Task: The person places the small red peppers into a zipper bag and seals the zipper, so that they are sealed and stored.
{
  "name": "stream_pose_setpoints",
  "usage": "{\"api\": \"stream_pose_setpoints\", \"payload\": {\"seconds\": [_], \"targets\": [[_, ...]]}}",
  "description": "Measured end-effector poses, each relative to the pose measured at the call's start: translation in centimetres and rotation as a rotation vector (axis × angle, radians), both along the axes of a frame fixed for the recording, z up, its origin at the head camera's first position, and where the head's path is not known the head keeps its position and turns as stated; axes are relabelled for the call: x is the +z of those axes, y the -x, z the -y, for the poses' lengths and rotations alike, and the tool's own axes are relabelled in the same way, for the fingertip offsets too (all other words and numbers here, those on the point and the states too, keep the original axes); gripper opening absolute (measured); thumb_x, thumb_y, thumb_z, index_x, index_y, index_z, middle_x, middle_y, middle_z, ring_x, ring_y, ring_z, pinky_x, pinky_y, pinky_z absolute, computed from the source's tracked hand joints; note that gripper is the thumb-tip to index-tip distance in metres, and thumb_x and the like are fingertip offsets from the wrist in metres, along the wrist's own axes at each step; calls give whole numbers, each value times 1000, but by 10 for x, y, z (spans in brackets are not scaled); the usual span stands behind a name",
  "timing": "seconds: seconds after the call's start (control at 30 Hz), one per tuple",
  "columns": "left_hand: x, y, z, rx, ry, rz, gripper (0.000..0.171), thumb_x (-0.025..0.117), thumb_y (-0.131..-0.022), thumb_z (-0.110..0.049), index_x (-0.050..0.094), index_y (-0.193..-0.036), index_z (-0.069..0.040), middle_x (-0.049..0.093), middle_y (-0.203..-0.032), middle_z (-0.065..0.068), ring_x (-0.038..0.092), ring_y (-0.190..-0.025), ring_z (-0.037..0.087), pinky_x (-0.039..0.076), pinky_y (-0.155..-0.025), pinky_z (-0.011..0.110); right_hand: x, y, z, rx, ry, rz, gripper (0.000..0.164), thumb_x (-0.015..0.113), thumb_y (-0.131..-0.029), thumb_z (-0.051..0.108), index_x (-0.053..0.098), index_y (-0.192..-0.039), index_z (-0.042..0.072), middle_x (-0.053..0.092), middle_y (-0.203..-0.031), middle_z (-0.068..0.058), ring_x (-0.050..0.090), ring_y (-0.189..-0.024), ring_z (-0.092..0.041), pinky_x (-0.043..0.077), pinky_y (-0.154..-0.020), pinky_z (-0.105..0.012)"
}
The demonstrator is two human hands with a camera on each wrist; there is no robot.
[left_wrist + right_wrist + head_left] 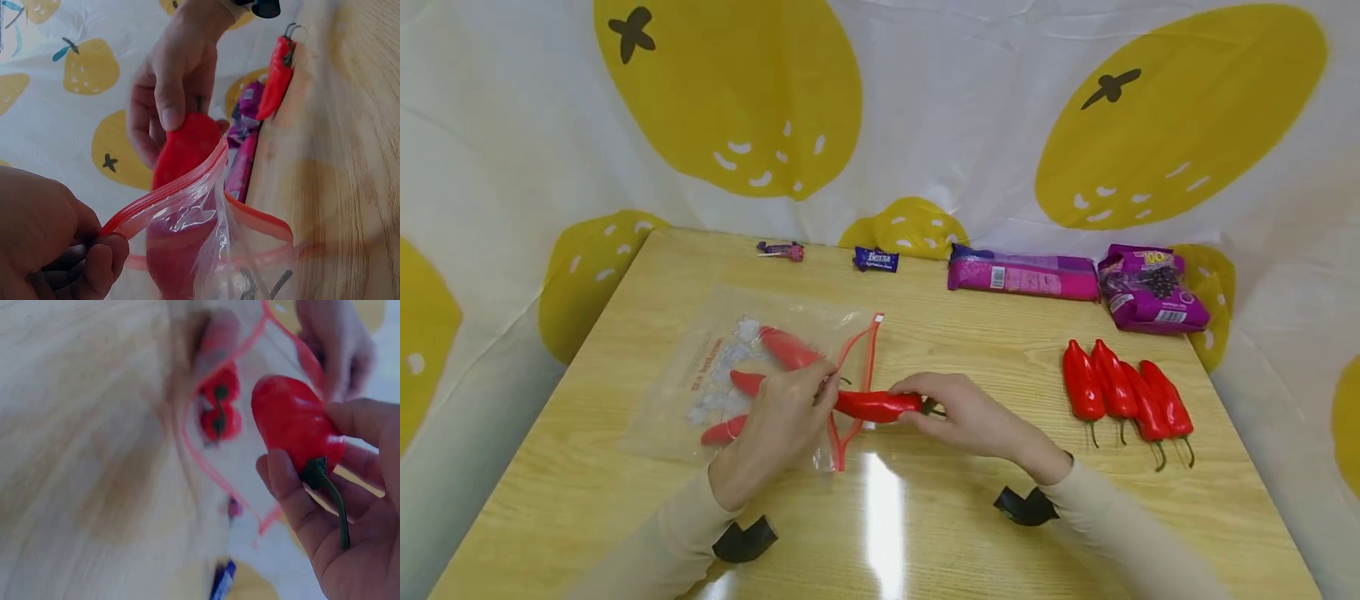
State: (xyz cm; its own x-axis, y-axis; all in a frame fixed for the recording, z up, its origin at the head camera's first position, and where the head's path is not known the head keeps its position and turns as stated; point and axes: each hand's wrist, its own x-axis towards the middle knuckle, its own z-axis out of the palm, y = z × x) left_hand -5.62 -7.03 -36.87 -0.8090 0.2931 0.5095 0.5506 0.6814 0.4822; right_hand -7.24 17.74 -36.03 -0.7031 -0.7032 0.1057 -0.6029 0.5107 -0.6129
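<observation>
A clear zip bag (658, 392) with a red zip edge lies on the table, its mouth held apart toward the right. Several red peppers (782, 346) are inside it. My left hand (786, 412) pinches the red zip edge (169, 190) between thumb and fingers. By its stem end, my right hand (962, 417) grips another red pepper (880, 406) with a green stem (331, 494). This pepper's tip points into the bag's mouth, and its lower part shows through the clear plastic in the left wrist view.
Several red peppers (1127, 396) lie in a row at the right. Along the back are a purple bag with grapes pictured (1153, 292), a long pink-purple packet (1022, 275), a small blue wrapper (876, 260) and a lollipop (782, 250). A patterned cloth (917, 117) hangs behind the table.
</observation>
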Motion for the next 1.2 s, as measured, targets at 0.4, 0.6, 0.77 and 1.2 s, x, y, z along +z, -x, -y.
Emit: {"api": "stream_pose_setpoints", "payload": {"seconds": [0.4,0.6,0.77,1.2], "targets": [[-3,-4,3,24,12,-42,5,65,-82,-9,66,-84,-4,56,-60,-4,41,-47,3,36,-43,14,-36,19,91,-21,62,82,26,66,-79,8,61,-105,7,65,-91,0,62,-83,-12,50,-72,-20],[-4,-4,5,31,-6,-72,12,67,-81,-9,68,-90,-2,63,-67,1,47,-50,5,44,-47,18,-44,24,120,-71,52,-41,7,58,-76,0,63,-80,4,64,-74,-4,51,-68,-8,45,-65,-18],[-3,-4,7,32,-19,-74,10,67,-81,-9,68,-89,-2,63,-67,0,47,-51,5,44,-48,18,-45,25,123,-51,61,-45,8,57,-76,0,63,-79,4,63,-74,-4,51,-69,-8,45,-67,-19],[3,1,7,17,-15,-81,4,64,-82,-7,66,-82,-3,56,-60,-4,45,-49,4,41,-46,17,-25,7,-64,-545,-210,-488,23,64,-78,12,64,-99,3,62,-87,-12,58,-64,-23,46,-48,-34]]}}
